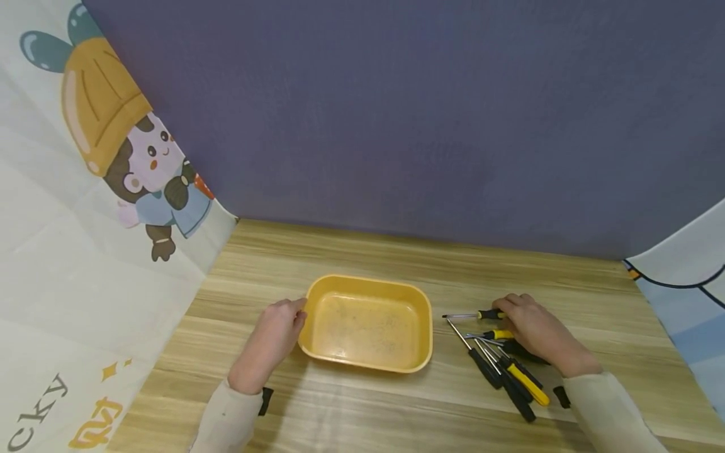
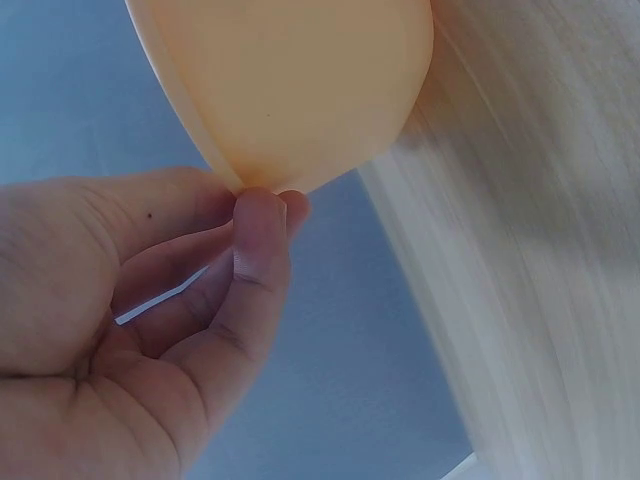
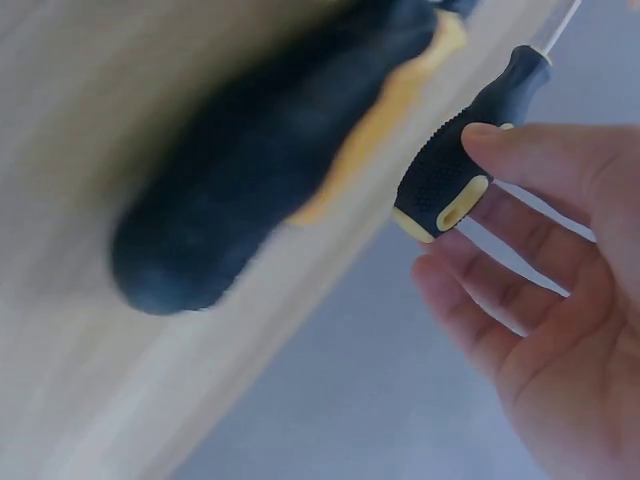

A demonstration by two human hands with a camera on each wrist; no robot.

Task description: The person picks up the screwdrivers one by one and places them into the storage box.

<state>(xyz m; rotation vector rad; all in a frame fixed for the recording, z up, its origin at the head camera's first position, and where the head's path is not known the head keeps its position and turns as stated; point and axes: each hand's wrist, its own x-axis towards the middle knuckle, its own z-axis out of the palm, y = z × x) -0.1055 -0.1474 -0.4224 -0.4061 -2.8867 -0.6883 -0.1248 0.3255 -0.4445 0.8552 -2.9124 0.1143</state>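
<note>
A yellow plastic tray (image 1: 370, 327) stands on the wooden table, its inside bare. My left hand (image 1: 277, 330) pinches the tray's left rim between thumb and fingers, as the left wrist view shows close up. To the right of the tray, my right hand (image 1: 535, 327) holds a black-and-yellow screwdriver (image 1: 486, 314) by its handle, the shaft pointing left. In the right wrist view the thumb lies on that screwdriver's handle (image 3: 445, 170), fingers behind it. Beneath and in front of this hand lie several more screwdrivers, among them a yellow-and-black one (image 1: 529, 376) and a black-handled one (image 1: 518, 396).
The wooden table (image 1: 351, 415) ends at a dark blue-grey panel (image 1: 396, 126) behind. A white printed cloth (image 1: 68, 251) borders the left side, and another printed cloth (image 1: 691, 302) the right. A large dark handle (image 3: 250, 150) looms blurred near the right wrist camera.
</note>
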